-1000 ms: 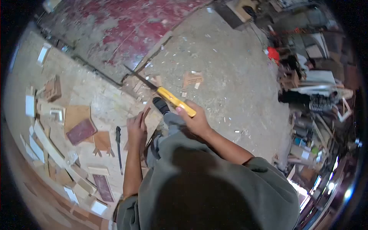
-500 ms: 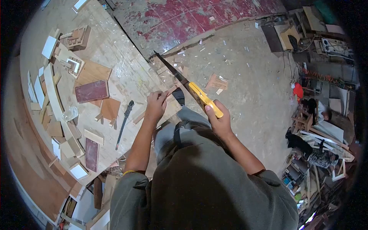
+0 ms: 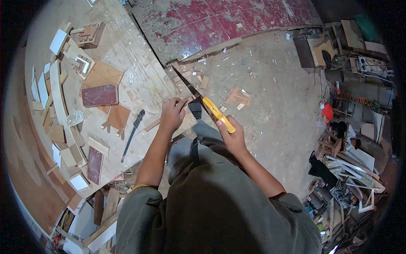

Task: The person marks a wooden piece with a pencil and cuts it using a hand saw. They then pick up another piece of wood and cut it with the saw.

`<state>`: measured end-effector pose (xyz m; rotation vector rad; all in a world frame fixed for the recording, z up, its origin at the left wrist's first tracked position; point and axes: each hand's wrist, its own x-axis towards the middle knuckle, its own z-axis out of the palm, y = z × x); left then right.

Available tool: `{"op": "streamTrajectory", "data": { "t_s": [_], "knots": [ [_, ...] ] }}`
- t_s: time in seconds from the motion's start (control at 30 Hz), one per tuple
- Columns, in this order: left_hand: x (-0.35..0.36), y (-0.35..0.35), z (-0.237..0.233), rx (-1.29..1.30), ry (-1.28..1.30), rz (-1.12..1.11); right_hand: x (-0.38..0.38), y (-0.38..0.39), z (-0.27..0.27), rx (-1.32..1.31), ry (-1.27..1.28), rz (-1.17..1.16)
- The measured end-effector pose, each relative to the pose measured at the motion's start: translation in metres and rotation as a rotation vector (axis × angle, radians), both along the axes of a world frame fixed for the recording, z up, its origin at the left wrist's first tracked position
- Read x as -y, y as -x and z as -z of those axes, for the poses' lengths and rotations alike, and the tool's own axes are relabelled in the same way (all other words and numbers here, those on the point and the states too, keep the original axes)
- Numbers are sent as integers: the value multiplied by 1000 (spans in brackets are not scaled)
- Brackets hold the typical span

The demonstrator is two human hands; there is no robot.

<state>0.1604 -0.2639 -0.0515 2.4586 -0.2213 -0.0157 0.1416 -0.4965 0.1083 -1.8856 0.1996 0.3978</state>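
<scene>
My right hand (image 3: 232, 134) is closed around the yellow handle (image 3: 218, 114) of a handsaw. The dark saw blade (image 3: 188, 86) slants up and left past the workbench corner, close to my left fingertips. At the bench edge, my left hand (image 3: 171, 115) presses closed on a thin wooden strip (image 3: 190, 100), whose end pokes out past the fingers towards the blade. A length of wood (image 3: 152, 125) shows on the other side of that wrist; whether it is the same strip is hidden by the hand. Contact between saw teeth and strip cannot be made out.
On the workbench (image 3: 139, 80) lie a dark slim tool (image 3: 133, 134), a maroon panel (image 3: 100, 95), wooden boards (image 3: 119, 117), a clear cup (image 3: 75, 118) and several offcuts. Scraps (image 3: 239, 98) litter the concrete floor. At right, a person (image 3: 334, 180) is near piled wood frames.
The saw and my right hand have shifted left and slightly down, bringing the blade nearer the strip. My left hand stays at the bench edge, and the whole view has turned a little.
</scene>
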Motion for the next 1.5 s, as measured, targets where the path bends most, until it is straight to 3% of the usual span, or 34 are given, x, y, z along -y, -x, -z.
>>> {"op": "streamTrajectory", "data": {
  "t_s": [0.3,0.47,0.6,0.87,0.97,1.03,1.23,1.33,1.5],
  "knots": [
    [0,4,-2,16,29,-18,-18,12,1,-12,18,-9],
    [6,1,-2,32,58,-15,-22,16,-3,-34,149,-52],
    [0,5,-2,51,2,-46,-27,15,-9,-79,77,-27],
    [2,3,-3,-1,19,-81,-36,17,-8,3,134,-92],
    [9,-1,3,-21,8,-175,-39,19,-5,21,127,-90],
    [19,-9,4,-204,-160,-339,-39,21,-3,25,140,-101],
    [33,-31,11,-24,-283,-600,-34,28,6,49,191,-117],
    [36,-38,7,-63,-201,-697,-35,28,5,84,208,-153],
    [41,-46,21,-72,-310,-796,-39,23,-3,-64,166,-90]
  ]
}}
